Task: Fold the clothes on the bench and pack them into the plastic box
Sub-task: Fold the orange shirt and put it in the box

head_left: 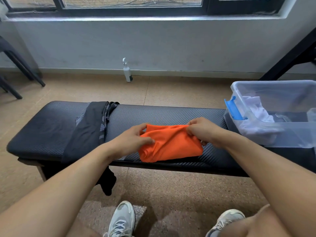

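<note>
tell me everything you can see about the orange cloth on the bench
The orange cloth is a plain, bright, thin-looking fabric, folded into a compact, somewhat rumpled bundle. It lies on the near edge of the dark padded bench, about midway along it. The left hand pinches its left side and the right hand pinches its upper right corner. The black garment to the left lies apart from it.

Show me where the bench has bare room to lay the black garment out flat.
The bench is bare at its left end, left of the black garment, and in the strip between that garment and the orange cloth. The right side is crowded: the left hand and right hand hold the orange cloth, and the plastic box fills the right end.
</note>
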Tool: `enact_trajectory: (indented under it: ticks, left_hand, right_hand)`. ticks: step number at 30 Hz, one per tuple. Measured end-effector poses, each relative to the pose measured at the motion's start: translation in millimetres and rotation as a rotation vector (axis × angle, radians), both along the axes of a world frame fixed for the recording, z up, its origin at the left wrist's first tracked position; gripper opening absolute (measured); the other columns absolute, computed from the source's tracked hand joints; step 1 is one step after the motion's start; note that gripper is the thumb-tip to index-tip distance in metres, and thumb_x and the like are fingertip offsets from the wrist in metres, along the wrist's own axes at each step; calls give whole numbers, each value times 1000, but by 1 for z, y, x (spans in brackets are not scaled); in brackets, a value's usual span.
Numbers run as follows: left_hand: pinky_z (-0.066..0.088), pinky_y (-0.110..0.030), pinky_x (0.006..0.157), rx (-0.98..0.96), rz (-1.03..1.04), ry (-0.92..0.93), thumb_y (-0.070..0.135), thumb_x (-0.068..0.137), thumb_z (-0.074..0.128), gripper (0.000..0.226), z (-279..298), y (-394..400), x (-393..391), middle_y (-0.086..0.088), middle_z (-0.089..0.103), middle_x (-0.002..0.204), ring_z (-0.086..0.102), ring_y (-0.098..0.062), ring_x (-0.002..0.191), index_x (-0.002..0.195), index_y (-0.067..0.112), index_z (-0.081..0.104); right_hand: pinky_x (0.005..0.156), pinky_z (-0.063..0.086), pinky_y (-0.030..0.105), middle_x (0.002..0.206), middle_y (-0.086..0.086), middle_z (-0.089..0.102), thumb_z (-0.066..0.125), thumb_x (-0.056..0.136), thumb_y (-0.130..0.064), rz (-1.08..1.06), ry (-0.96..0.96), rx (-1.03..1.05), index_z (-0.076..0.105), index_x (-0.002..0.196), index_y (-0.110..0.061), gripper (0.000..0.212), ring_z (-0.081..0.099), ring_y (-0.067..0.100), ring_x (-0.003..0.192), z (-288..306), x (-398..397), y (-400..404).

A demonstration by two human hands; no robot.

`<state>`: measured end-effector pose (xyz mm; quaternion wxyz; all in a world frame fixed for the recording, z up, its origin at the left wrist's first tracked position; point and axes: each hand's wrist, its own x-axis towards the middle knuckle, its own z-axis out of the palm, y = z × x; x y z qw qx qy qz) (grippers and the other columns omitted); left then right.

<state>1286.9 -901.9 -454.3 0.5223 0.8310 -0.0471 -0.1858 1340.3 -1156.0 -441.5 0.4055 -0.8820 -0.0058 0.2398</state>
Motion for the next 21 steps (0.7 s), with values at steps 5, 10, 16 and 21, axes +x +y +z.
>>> enact_trajectory:
  ticks: [5, 10, 16, 21]
  left_hand:
    - [60, -41, 80, 86, 216, -22, 63, 82, 68, 48, -9, 0, 8, 7, 71, 101, 69, -11, 90, 122, 37, 59]
    - [48, -23, 86, 185, 115, -21, 51, 61, 91, 85, -12, 5, 11, 11, 60, 111, 61, -4, 104, 136, 43, 51]
    - [51, -27, 81, 249, 241, -152, 40, 86, 75, 40, -26, 5, 22, 0, 70, 103, 67, -14, 101, 124, 35, 63]
    - [51, -38, 97, 516, 317, -300, 47, 89, 68, 45, -25, 3, 26, 9, 72, 110, 65, -15, 110, 131, 35, 60]
  right_hand:
    - [49, 40, 27, 84, 0, 66, 54, 90, -25, -21, -99, -94, 66, 100, -22, 16, 56, 14, 65, -2, 3, -3]
    - [52, 42, 25, 96, -1, 66, 56, 95, -30, -1, -127, -166, 66, 110, -23, 19, 61, 13, 74, -1, 7, -4]
    - [90, 48, 33, 117, -6, 60, 83, 66, -64, 87, -219, -267, 63, 124, -29, 70, 58, 16, 109, -10, 9, -6]
    - [91, 48, 33, 118, -3, 65, 81, 76, -55, 116, -242, -326, 68, 118, -27, 52, 58, 15, 106, -19, 12, -6]
